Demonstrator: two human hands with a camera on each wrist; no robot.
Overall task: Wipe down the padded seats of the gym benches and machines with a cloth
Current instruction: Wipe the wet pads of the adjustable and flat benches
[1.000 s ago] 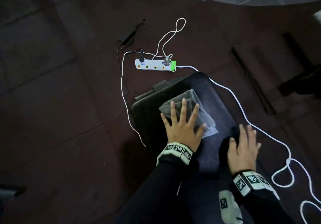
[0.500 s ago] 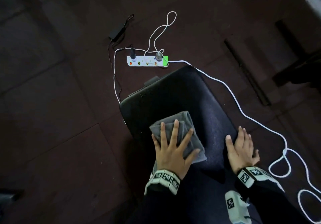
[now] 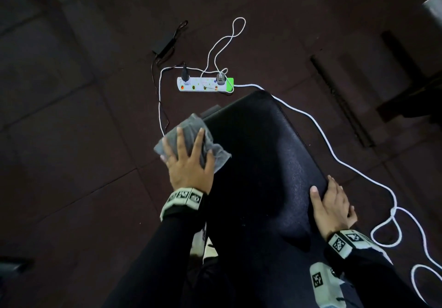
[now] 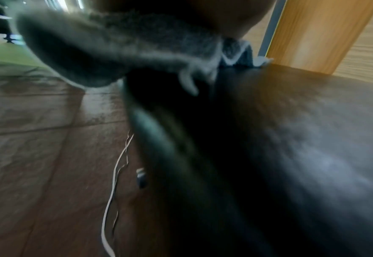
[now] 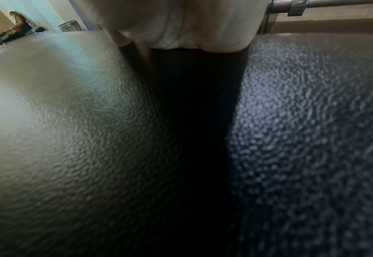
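Note:
A black padded bench seat point(image 3: 258, 154) runs away from me in the head view. A grey cloth point(image 3: 189, 126) lies at its left edge and partly hangs over the side. My left hand point(image 3: 189, 164) presses flat on the cloth with its fingers spread. In the left wrist view the cloth point(image 4: 106, 48) droops beside the seat point(image 4: 291, 139). My right hand point(image 3: 331, 202) holds the seat's right edge, thumb on top and fingers folded over the side. The right wrist view shows the palm point(image 5: 187, 22) against the grained pad point(image 5: 313, 139).
A white power strip point(image 3: 205, 85) lies on the dark tiled floor point(image 3: 71, 140) just past the seat's far end. Its white cable point(image 3: 334, 154) trails along the right side and loops near my right arm. A black adapter point(image 3: 165, 43) lies further off. Dark equipment point(image 3: 406, 97) stands at the right.
My left hand drew the cloth back from the seat's far end, then slid it out to the left edge. My right hand shifted from the seat top to its right edge.

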